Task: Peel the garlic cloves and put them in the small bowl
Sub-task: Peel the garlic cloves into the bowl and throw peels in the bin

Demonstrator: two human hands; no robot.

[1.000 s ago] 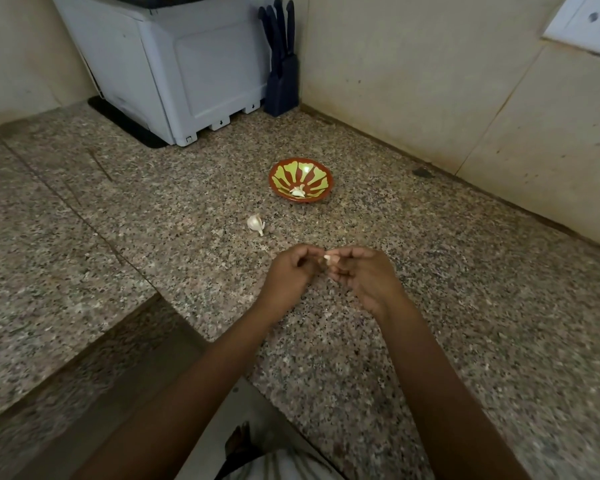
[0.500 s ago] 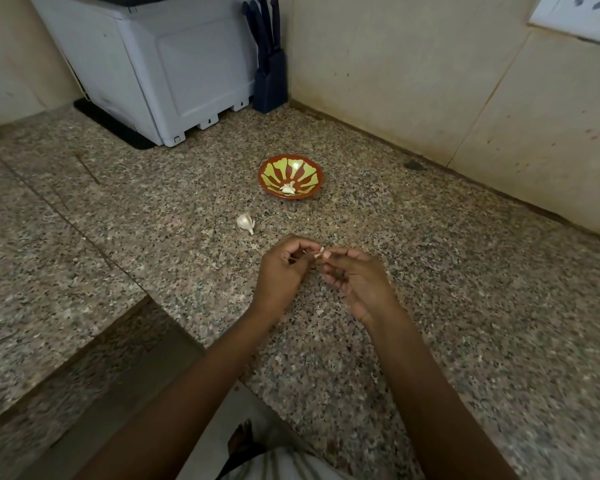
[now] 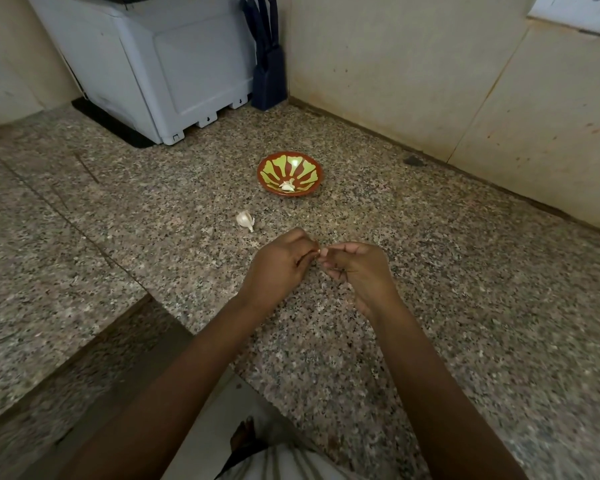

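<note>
Hands meet near the middle of the frame; the left hand (image 3: 278, 268) has its fingers curled and pinches a small pale garlic clove (image 3: 321, 251) at its fingertips; the right hand (image 3: 357, 271) has curled fingers too and pinches the same clove from the other side; only a tiny white bit of the clove shows between them, so it is hard to tell how much skin is on it. Both hands are over a speckled grey and brown stone counter (image 3: 465, 306). Just up and to the left of the hands, a white piece of garlic with its papery skin (image 3: 245, 220) lies on the counter, apart from them. Higher up, near the centre, sits a small round red bowl with yellow-green stripes (image 3: 311, 168); some white garlic bits (image 3: 287, 186) lie inside it at the near side. At the upper left stands a big white box-shaped machine (image 3: 160, 64); right beside it, in the corner, is a dark blue knife block with dark handles (image 3: 267, 64). Beige wall tiles (image 3: 395, 64) fill the upper right.
</note>
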